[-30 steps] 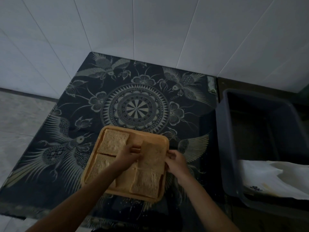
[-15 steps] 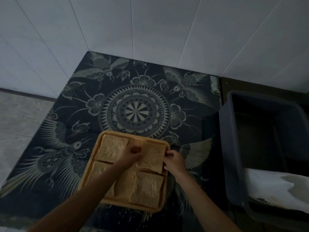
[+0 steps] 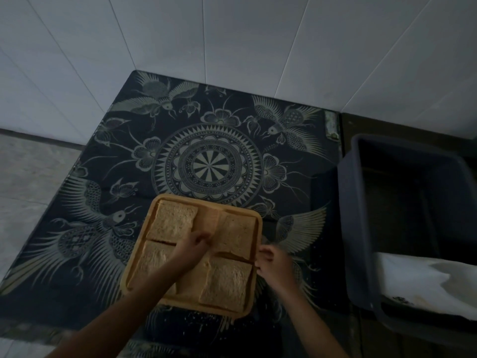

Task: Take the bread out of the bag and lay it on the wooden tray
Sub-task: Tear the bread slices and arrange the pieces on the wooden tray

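Note:
The wooden tray lies near the front of the patterned table with several bread slices flat on it. The back-right slice sits just behind the front-right slice, and the back-left slice lies across a gap of bare wood. My left hand reaches over the tray's middle and its fingertips pinch the left edge of the back-right slice. It hides part of the front-left slice. My right hand, blurred, hovers at the tray's right rim with loosely curled fingers and nothing in them. The white bag lies in the tub.
A dark grey plastic tub stands right of the table and holds the white bag at its near end. The dark tablecloth with bird and mandala print stretches behind the tray. White tiled walls close the back; grey floor shows at left.
Both hands carried the slice away from me and laid it flat in the tray's back-right spot. My right hand has come off it to the tray's rim.

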